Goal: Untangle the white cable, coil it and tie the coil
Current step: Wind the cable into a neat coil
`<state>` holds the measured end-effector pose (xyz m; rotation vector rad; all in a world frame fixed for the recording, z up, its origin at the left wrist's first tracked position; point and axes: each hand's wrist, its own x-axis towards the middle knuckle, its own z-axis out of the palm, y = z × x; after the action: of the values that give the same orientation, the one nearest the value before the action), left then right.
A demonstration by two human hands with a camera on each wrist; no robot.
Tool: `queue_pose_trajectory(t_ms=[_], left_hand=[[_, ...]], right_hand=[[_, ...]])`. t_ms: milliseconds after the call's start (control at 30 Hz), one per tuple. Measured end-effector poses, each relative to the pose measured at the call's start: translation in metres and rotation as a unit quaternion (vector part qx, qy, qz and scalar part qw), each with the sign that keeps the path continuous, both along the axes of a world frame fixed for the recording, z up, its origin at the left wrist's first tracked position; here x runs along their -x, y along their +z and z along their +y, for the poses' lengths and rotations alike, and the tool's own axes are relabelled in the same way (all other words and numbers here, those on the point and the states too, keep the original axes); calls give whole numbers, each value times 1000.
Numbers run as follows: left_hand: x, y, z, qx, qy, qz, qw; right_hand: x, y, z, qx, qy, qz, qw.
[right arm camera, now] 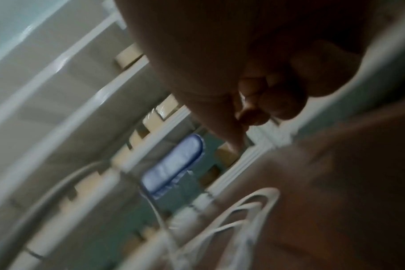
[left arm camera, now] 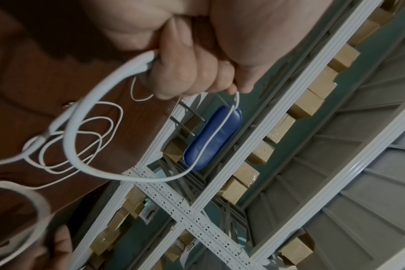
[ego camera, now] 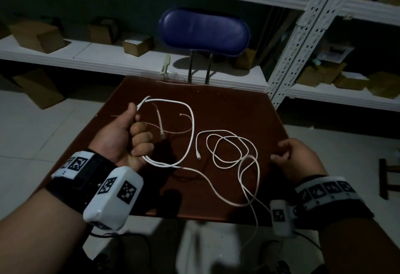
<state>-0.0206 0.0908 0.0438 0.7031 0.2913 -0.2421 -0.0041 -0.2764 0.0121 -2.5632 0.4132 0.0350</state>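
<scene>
Head view: the left hand (ego camera: pixel 121 137) is raised over the brown worktop (ego camera: pixel 227 104) in a fist, thumb up, its fingers (ego camera: pixel 141 139) clenched round the white cable (ego camera: pixel 190 122). A wide loop of the cable stands out to the right of those fingers and comes back under them. From there a strand trails across the worktop toward the near edge. The rest lies in loose overlapping rings between the two hands, with one plug end (ego camera: pixel 198 156) lying just left of the rings. The right hand (ego camera: pixel 296 156) is at the worktop's right edge, knuckles up and fingers curled under; whether they pinch the cable cannot be told here. A thinner beige wire (ego camera: pixel 173 131) lies on the worktop behind the held loop. Beyond the worktop stands a blue chair (ego camera: pixel 204 32), with white shelves (ego camera: pixel 129 57) carrying cardboard boxes (ego camera: pixel 36 35).

Left wrist view: the fingers (left arm camera: pixel 185 73) grasp two strands of the white cable (left arm camera: pixel 69 138) side by side. The loop curves out from the fist and back to the fingertips, and the loose rings lie on the worktop (left arm camera: pixel 35 73) beyond it.

Right wrist view: the picture is blurred and dark. The right hand's fingers (right arm camera: pixel 278 102) are curled toward the thumb; what they hold, if anything, cannot be told. Loops of the white cable (right arm camera: pixel 254 210) show below them, beside the worktop (right arm camera: pixel 335 201).
</scene>
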Motion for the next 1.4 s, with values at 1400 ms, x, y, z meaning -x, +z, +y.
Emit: queue_pose_trajectory(t_ms=[1400], left_hand=[[6,0,-7,59,-53,-24,997]], right_hand=[[34,21,103,-803,-50,-25,594]])
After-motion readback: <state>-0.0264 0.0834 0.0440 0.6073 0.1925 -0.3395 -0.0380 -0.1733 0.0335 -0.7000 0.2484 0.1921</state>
